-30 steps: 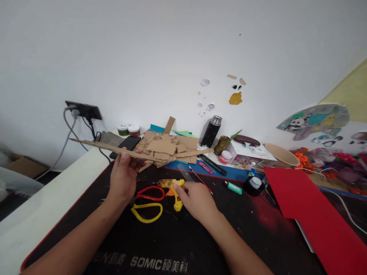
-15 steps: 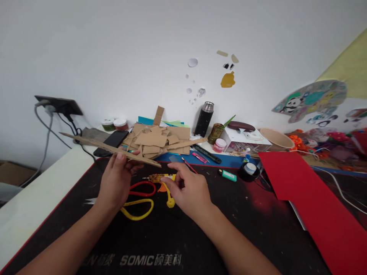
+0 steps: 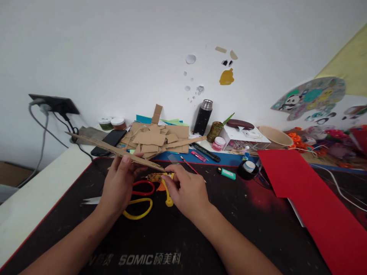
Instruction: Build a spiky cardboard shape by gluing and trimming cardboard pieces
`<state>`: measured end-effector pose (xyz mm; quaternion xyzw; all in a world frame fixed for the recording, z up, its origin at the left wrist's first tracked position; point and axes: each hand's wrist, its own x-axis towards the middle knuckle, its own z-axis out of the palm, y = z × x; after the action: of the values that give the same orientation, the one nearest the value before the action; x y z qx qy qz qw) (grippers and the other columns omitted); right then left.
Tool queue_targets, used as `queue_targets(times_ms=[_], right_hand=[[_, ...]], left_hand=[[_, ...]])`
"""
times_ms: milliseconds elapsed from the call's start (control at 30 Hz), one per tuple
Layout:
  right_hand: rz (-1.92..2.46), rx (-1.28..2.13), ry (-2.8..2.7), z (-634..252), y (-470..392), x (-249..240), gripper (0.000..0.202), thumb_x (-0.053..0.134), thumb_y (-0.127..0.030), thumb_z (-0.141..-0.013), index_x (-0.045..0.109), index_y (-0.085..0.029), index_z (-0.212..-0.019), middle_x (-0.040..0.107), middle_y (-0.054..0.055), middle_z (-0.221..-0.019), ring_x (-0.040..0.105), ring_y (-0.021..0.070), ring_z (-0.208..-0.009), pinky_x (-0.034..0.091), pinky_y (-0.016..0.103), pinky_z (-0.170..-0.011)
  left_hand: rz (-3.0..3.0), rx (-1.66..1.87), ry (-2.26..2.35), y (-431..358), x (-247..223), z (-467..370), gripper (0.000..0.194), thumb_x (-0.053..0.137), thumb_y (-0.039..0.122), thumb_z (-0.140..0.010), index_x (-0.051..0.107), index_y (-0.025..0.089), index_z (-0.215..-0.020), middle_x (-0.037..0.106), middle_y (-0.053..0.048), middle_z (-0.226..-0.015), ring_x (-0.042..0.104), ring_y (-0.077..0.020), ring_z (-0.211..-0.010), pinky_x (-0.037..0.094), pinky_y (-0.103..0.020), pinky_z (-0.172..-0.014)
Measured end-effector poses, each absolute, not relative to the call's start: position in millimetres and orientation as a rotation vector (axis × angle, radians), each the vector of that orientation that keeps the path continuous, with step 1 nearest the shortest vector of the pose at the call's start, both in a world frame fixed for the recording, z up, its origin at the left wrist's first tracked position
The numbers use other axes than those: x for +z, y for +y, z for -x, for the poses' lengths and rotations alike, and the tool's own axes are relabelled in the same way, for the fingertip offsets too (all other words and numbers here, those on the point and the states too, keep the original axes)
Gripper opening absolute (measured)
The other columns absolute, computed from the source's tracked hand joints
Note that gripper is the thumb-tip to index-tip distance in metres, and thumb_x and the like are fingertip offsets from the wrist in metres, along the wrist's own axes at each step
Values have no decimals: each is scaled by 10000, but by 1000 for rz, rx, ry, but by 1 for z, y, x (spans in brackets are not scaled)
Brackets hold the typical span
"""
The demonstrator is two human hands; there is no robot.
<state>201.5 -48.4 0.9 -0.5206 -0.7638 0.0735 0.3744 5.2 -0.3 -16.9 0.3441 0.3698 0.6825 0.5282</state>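
A long, thin piece of cardboard (image 3: pixel 114 148) is seen nearly edge-on, slanting down from upper left to right above the mat. My left hand (image 3: pixel 122 181) is closed around its middle, thumb on the near side. At the right end, the thumb and forefinger of my right hand (image 3: pixel 187 189) are closed in on the tip. Below lie scissors (image 3: pixel 137 209) with one red and one yellow handle, blades pointing left. A yellow glue gun (image 3: pixel 169 198) with an orange trigger rests behind my right fingers, which partly cover it.
Cardboard scraps (image 3: pixel 149 139) are heaped at the back beside a phone (image 3: pixel 110 142). A black flask (image 3: pixel 203 118), a utility knife (image 3: pixel 205 151), a green lighter (image 3: pixel 227 173) and a black cup (image 3: pixel 247 170) stand or lie further right. Red card (image 3: pixel 309 198) covers the right side of the mat.
My right hand's fingers have come up to the cardboard's right end and closed in on it. The cardboard has shifted slightly to the right in my left hand's grip.
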Motion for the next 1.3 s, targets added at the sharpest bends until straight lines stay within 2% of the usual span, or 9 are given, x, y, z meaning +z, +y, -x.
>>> queue_targets(times_ms=[200, 533, 900, 1167, 1300], right_hand=[[1324, 162, -1941, -202, -47, 0, 247, 526, -353, -1091, 734, -226, -1046, 718, -1, -675, 665, 147, -572, 367, 260, -585], [1301, 208, -1897, -202, -47, 0, 228, 540, -334, -1075, 737, -226, -1035, 719, -6, -672, 664, 148, -565, 397, 258, -591], [1310, 259, -1901, -202, -47, -1, 233, 534, -330, -1066, 740, -225, -1037, 711, 2, -676, 672, 153, -578, 425, 248, -604], [1322, 270, -1878, -201, -47, -2, 235, 534, -334, -1052, 744, -233, -1034, 719, 1, -687, 666, 150, -565, 419, 243, -588], [1320, 284, -1882, -201, -47, -2, 240, 528, -337, -1054, 744, -232, -1041, 714, 0, -672, 662, 152, -557, 423, 246, -596]], left_hand=[[-808, 1627, 870, 0, -17, -6, 419, 900, 541, -784, 750, 246, -1040, 826, -46, -1059, 759, -224, -904, 636, -312, -733], [-831, 1623, 872, -1, -18, -7, 376, 878, 531, -808, 746, 257, -1030, 821, -45, -1062, 772, -247, -933, 637, -317, -711], [-863, 1642, 877, -1, -18, -7, 385, 896, 549, -795, 750, 270, -1017, 827, -25, -1054, 766, -228, -914, 633, -308, -716], [-899, 1673, 868, -1, -17, -6, 397, 871, 525, -834, 735, 279, -1114, 817, -44, -1101, 751, -246, -974, 615, -311, -728], [-890, 1687, 866, 0, -18, -5, 388, 872, 504, -838, 731, 268, -1112, 817, -49, -1093, 751, -240, -942, 602, -301, -707]])
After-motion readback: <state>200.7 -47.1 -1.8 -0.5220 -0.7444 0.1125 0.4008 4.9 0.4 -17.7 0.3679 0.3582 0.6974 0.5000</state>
